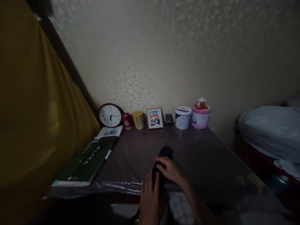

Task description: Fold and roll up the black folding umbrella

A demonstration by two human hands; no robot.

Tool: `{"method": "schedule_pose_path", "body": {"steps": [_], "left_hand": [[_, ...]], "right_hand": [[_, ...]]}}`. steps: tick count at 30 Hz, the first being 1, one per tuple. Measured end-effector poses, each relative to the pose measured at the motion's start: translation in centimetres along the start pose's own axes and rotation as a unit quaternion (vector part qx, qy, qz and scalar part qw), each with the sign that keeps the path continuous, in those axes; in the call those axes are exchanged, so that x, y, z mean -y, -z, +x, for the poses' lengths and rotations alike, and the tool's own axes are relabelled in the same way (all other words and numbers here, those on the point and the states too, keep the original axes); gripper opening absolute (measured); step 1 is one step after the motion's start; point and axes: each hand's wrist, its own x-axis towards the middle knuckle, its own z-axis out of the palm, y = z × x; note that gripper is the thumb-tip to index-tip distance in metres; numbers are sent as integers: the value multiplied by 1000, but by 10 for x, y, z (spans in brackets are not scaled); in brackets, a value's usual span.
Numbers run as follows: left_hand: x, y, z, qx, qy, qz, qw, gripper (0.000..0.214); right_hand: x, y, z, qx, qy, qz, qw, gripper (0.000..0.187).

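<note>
Black elongated item (166, 152) lies near the tabletop's (199, 156) front edge, around mid-width, pointing away from the person. Left grip (149, 193) is unclenched, fingers out straight against its near end; right grip (169, 169) has fingers bent over its middle, can't tell if clenched. Green book (90, 162) is well left, white marker (108, 154) just beside it.

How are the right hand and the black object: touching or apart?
Touching: the head view shows the right hand resting on the black object.
</note>
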Motion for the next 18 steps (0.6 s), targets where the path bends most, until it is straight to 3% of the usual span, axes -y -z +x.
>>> {"method": "schedule_pose_path", "body": {"steps": [3,10,18], "left_hand": [[2,-5,-1,-10,1,38,999,68],[2,-7,-1,-8,5,66,998,73],[-2,-3,1,19,14,69,997,62]], "right_hand": [[-2,-3,3,12,1,-5,1000,32],[-14,-10,6,-34,-6,48,998,22],[-7,-5,6,-4,40,-5,999,32]]}}
